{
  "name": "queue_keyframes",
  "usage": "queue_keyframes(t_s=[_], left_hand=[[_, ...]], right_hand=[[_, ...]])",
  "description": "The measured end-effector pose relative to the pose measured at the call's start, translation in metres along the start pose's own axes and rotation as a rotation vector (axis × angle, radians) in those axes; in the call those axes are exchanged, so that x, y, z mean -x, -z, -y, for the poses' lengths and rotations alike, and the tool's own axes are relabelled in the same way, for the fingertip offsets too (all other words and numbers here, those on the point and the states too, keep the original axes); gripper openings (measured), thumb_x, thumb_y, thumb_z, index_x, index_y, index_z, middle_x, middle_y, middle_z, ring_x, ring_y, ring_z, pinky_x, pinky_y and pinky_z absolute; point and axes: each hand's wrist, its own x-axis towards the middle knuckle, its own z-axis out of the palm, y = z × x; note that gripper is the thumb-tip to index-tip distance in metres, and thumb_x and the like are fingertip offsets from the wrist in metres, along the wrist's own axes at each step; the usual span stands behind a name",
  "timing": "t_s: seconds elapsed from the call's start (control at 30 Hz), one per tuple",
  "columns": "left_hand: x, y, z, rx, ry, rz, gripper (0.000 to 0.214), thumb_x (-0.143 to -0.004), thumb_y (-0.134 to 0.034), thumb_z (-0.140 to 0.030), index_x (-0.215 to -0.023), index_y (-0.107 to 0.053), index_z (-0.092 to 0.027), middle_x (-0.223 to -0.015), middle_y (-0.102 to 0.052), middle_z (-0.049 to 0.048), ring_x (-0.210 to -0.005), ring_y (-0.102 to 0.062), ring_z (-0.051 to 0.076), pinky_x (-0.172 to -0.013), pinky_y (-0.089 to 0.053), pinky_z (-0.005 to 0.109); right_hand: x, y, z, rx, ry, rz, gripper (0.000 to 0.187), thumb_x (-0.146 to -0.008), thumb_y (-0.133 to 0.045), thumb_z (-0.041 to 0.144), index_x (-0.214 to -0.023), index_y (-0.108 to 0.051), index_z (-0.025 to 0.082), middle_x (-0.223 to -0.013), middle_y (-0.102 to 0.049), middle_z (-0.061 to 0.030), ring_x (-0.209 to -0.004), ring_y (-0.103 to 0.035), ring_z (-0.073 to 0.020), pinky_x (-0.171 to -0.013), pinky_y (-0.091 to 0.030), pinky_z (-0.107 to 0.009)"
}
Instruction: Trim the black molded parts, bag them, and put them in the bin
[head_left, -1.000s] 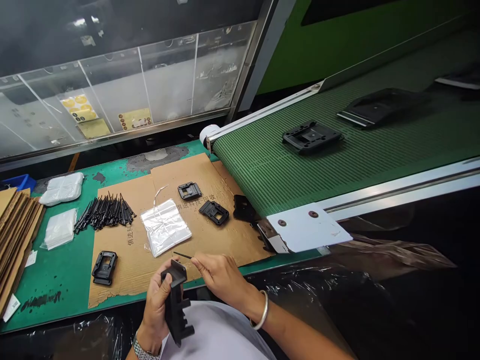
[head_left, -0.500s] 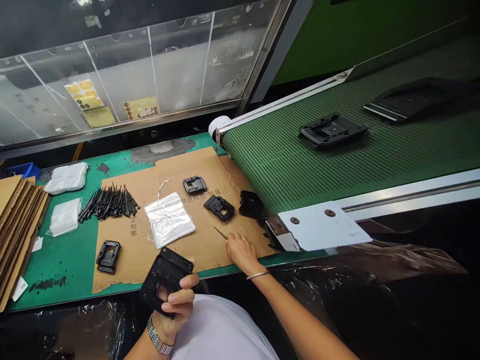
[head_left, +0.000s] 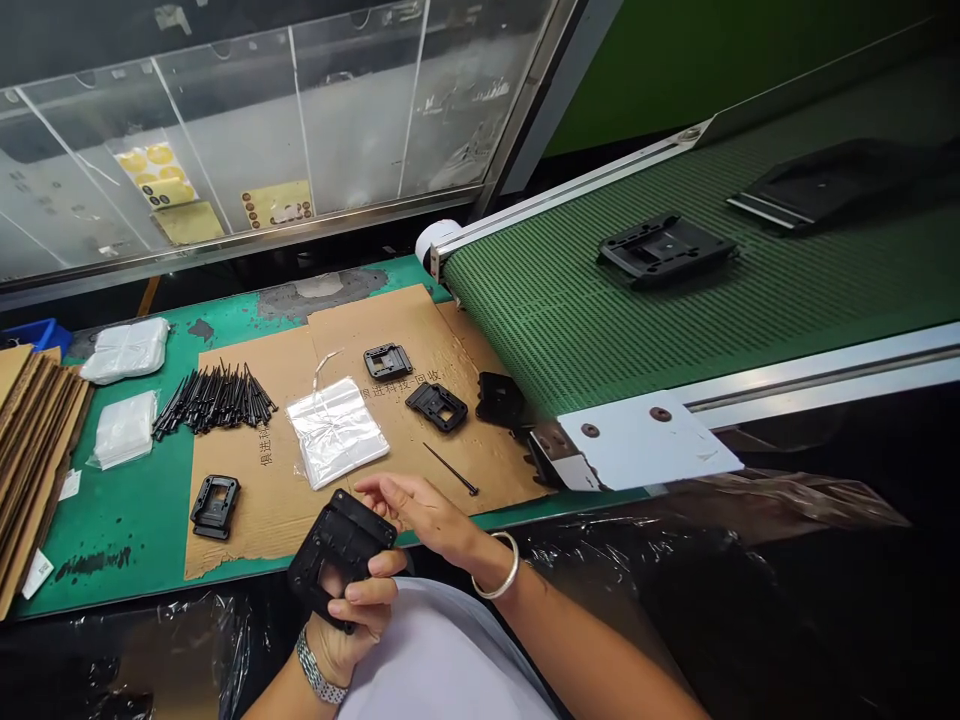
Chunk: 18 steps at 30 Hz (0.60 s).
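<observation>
My left hand (head_left: pixel 356 610) grips a black plastic frame part (head_left: pixel 337 548) at the bench's near edge, over my lap. My right hand (head_left: pixel 416 508) hovers just right of that part with its fingers loosely spread and nothing in them. A single thin black pin (head_left: pixel 451 469) lies on the cardboard sheet (head_left: pixel 255 500) a little beyond my right hand. A clear plastic bag (head_left: pixel 336 431) lies flat on the cardboard in front of me.
A heap of black pins (head_left: pixel 212 399) lies at the left of the cardboard. Several small black parts (head_left: pixel 437 406) rest on it. White bag packs (head_left: pixel 124 351) and stacked cardboard (head_left: pixel 30 440) sit far left. A green conveyor belt (head_left: pixel 570 320) carries larger black parts (head_left: pixel 664 250).
My right hand has let go of the thin pin on the cardboard and drawn back toward the black part. The left hand turned the part flat and keeps holding it.
</observation>
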Motion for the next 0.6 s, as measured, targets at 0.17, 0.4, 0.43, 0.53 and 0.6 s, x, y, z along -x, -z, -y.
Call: queue_keyframes(t_s=[0.17, 0.4, 0.43, 0.53, 0.6], left_hand=[[0.001, 0.004, -0.004, -0.054, -0.015, -0.098, 0.01, -0.071, -0.056, -0.014, -0.074, -0.047, -0.015, -0.066, -0.046, 0.0, -0.042, -0.04, -0.002, -0.027, -0.029, -0.002], [-0.006, 0.023, -0.015, -0.179, 0.041, -0.178, 0.015, -0.077, -0.051, -0.025, -0.082, -0.056, -0.012, -0.075, -0.057, 0.0078, -0.054, -0.051, 0.004, -0.036, -0.038, 0.006], [-0.009, 0.028, -0.018, -0.223, 0.042, -0.203, 0.018, -0.076, -0.053, -0.027, -0.083, -0.057, -0.011, -0.078, -0.059, 0.0098, -0.058, -0.054, 0.007, -0.039, -0.041, 0.009], [-0.021, 0.045, -0.03, -0.378, -0.054, -0.355, 0.022, -0.075, -0.054, -0.029, -0.086, -0.059, -0.01, -0.086, -0.063, 0.013, -0.07, -0.061, 0.017, -0.05, -0.049, 0.021], [-0.027, 0.058, -0.04, -0.457, -0.201, -0.529, 0.019, -0.077, -0.05, -0.025, -0.085, -0.058, -0.009, -0.084, -0.064, 0.013, -0.072, -0.063, 0.02, -0.057, -0.05, 0.027]], right_hand=[[-0.006, -0.002, 0.007, 0.099, 0.027, 0.17, 0.035, -0.081, -0.044, 0.042, -0.093, -0.06, 0.013, -0.083, -0.06, -0.0026, -0.077, -0.052, -0.0138, -0.068, -0.043, -0.025], [-0.01, -0.006, -0.006, 0.115, -0.071, 0.062, 0.012, -0.073, -0.046, 0.021, -0.068, -0.054, 0.013, -0.06, -0.048, 0.0037, -0.058, -0.044, -0.0081, -0.054, -0.035, -0.019], [-0.01, -0.005, -0.008, 0.092, -0.073, 0.038, 0.011, -0.073, -0.047, 0.022, -0.068, -0.053, 0.014, -0.06, -0.048, 0.0038, -0.058, -0.044, -0.0081, -0.054, -0.036, -0.019], [-0.007, 0.003, -0.012, 0.127, -0.028, -0.076, 0.011, -0.074, -0.047, 0.023, -0.068, -0.05, 0.015, -0.061, -0.049, 0.0032, -0.057, -0.045, -0.0088, -0.053, -0.037, -0.019], [-0.005, 0.011, -0.018, 0.317, 0.03, -0.211, 0.011, -0.076, -0.045, 0.022, -0.069, -0.051, 0.016, -0.062, -0.05, 0.0021, -0.057, -0.046, -0.0098, -0.054, -0.038, -0.02]])
